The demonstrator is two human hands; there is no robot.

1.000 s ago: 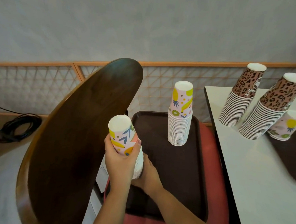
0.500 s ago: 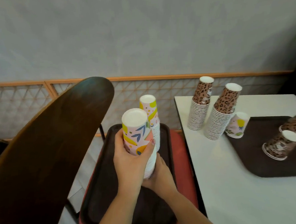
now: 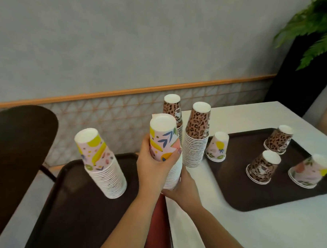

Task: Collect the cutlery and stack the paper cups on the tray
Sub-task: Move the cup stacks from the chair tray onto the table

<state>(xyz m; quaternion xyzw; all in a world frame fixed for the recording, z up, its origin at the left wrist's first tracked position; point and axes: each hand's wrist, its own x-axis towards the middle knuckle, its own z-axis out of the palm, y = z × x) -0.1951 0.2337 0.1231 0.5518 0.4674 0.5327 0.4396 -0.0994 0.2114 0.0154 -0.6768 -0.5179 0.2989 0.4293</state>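
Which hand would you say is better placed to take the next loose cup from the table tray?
Right, probably: the right hand under the held stack is nearer the table tray than the left hand.

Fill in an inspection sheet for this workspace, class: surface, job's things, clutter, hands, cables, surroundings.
Surface: white table; dark tray on it; second tray on a red-seated chair.
Job's things: floral cup stack held in both hands; another floral stack on the second tray; two leopard stacks on the table; upturned cups on the dark tray. Cutlery: nothing seen.
Clutter: nothing seen.
Hands: left hand grips the stack's side; right hand holds its base.
Cables: nothing seen.
Surroundings: chair back, wall, plant.
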